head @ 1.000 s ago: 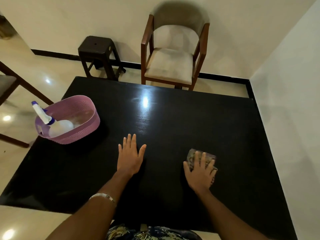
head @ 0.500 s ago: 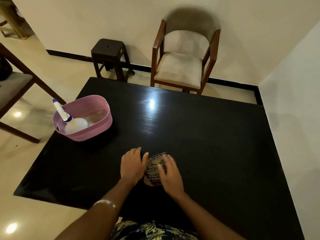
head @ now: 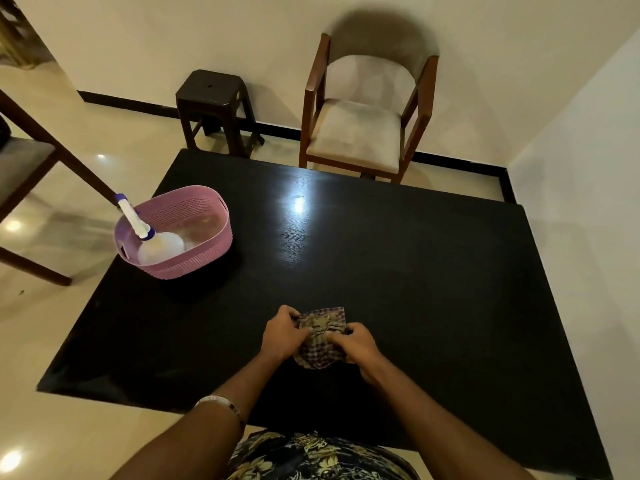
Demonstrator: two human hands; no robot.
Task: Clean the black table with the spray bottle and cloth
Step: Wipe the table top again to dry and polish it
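Now your left hand [head: 282,336] and right hand [head: 356,346] both pinching the bunched cloth [head: 320,336] at lower centre, black table [head: 415,271] beneath, spray bottle [head: 152,242] in pink basket [head: 194,216] at left.

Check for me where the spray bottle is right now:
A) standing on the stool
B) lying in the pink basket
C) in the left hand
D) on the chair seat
B: the spray bottle lies tilted inside the pink basket, nozzle poking over the rim, while both hands grip the cloth.
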